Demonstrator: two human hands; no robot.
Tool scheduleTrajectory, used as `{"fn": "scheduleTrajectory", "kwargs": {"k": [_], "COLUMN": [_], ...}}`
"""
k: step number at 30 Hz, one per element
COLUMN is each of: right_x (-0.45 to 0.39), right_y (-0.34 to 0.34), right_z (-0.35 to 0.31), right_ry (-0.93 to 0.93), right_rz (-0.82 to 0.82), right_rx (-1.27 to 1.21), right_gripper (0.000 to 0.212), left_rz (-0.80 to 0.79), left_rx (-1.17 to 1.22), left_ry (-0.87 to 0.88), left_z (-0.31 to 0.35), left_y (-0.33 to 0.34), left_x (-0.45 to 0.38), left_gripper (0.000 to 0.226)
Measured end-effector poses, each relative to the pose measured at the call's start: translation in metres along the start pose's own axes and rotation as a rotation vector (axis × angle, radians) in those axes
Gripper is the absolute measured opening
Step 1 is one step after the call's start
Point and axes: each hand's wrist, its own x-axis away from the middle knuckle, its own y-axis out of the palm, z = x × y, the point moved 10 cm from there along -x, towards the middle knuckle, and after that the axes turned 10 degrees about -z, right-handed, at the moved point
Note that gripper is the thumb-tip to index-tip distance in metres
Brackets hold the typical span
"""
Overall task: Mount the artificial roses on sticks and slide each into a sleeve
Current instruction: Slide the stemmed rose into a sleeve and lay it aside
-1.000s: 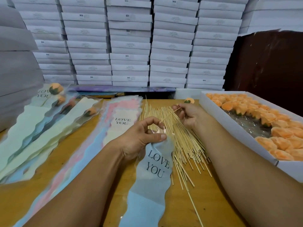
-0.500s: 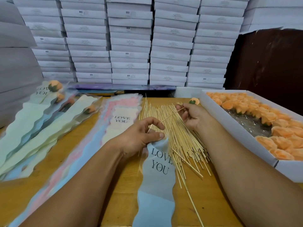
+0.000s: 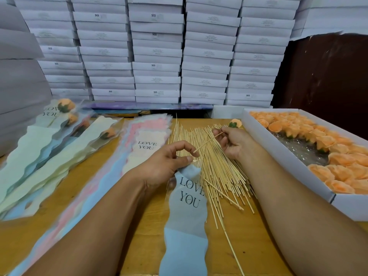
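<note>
- The left hand (image 3: 165, 166) pinches the clear top end of a blue sleeve (image 3: 187, 226) between thumb and curled forefinger, just left of the stick pile.
- That sleeve lies lengthwise on the wooden surface (image 3: 139, 226), printed "LOVE YOU", its lower end running towards the near edge of the view.
- The right hand (image 3: 235, 142) grips one stick (image 3: 208, 142) with curled fingers; the stick slants down and left, its free tip pointing at the left hand's fingers and close to them.
- An orange rose (image 3: 236, 123) shows just above the right hand, at the far end of that stick; whether it is mounted on the stick cannot be told.
- A pile of bare sticks (image 3: 217, 176) fans out on the surface between the two hands and under the right wrist.
- A white box (image 3: 278, 154) at the right holds many orange roses (image 3: 342, 166) around a patch of clear plastic.
- A stack of empty sleeves (image 3: 139, 148), pink and cream, lies left of the sticks.
- Further left, finished sleeves (image 3: 39, 156) with roses inside overlap each other.
- Stacked white boxes (image 3: 157, 56) fill the back.
</note>
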Motion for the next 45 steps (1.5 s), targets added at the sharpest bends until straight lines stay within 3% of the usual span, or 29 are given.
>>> {"fn": "scheduleTrajectory", "kwargs": {"k": [10, 14, 24, 27, 30, 35, 45], "right_x": [0.001, 0.002, 0.001, 0.001, 0.005, 0.009, 0.0], "right_y": [-0.003, -0.005, -0.013, -0.014, -0.018, -0.023, -0.016], "right_z": [0.0, -0.004, -0.01, -0.012, -0.016, -0.02, -0.013], "right_ry": [0.003, -0.031, -0.073, -0.085, -0.11, -0.139, -0.083], "right_rz": [0.008, 0.02, 0.071, 0.092, 0.143, 0.187, 0.134], "right_rx": [0.005, -0.024, 0.053, 0.082, 0.069, 0.05, 0.114], "right_gripper": [0.018, 0.011, 0.014, 0.011, 0.012, 0.014, 0.018], "left_rz": [0.017, 0.013, 0.062, 0.027, -0.004, -0.028, -0.152], "left_rx": [0.03, -0.01, 0.16, 0.158, 0.114, 0.068, 0.128], "left_ry": [0.0, 0.037, 0.082, 0.067, 0.093, 0.121, 0.116], "left_z": [0.006, 0.011, 0.01, 0.011, 0.017, 0.021, 0.027], "left_y": [-0.003, -0.001, -0.005, 0.0, 0.003, 0.005, 0.015], "left_x": [0.005, 0.005, 0.003, 0.004, 0.006, 0.008, 0.012], "left_gripper": [0.011, 0.013, 0.009, 0.011, 0.029, 0.017, 0.018]}}
